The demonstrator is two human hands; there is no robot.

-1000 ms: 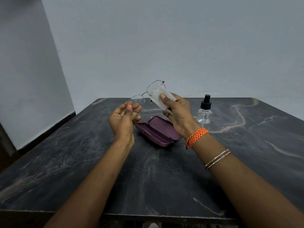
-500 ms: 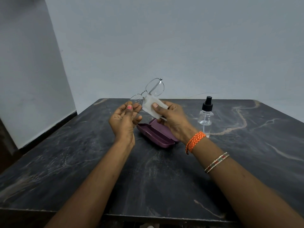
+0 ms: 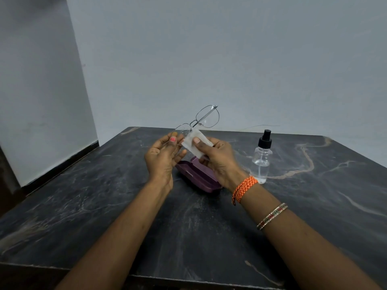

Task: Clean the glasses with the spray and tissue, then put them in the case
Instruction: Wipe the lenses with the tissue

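In the head view, the tissue (image 3: 195, 144), pinched in the right hand (image 3: 217, 158), had slid from the upper lens down to the lower one. The left hand (image 3: 163, 158) gripped the glasses (image 3: 198, 122) above the open case (image 3: 199, 174) mid-desk (image 3: 104, 206), bottle (image 3: 262, 158) toward the right edge. Wiping looked half done.

One pair of glasses (image 3: 199, 122) (two lenses), one white tissue (image 3: 193, 143), one open purple case (image 3: 199, 175), one clear spray bottle (image 3: 262, 156), one dark marble table (image 3: 209, 227), two hands, left hand (image 3: 162, 158), right hand (image 3: 219, 159), two wrist bands (image 3: 244, 189).
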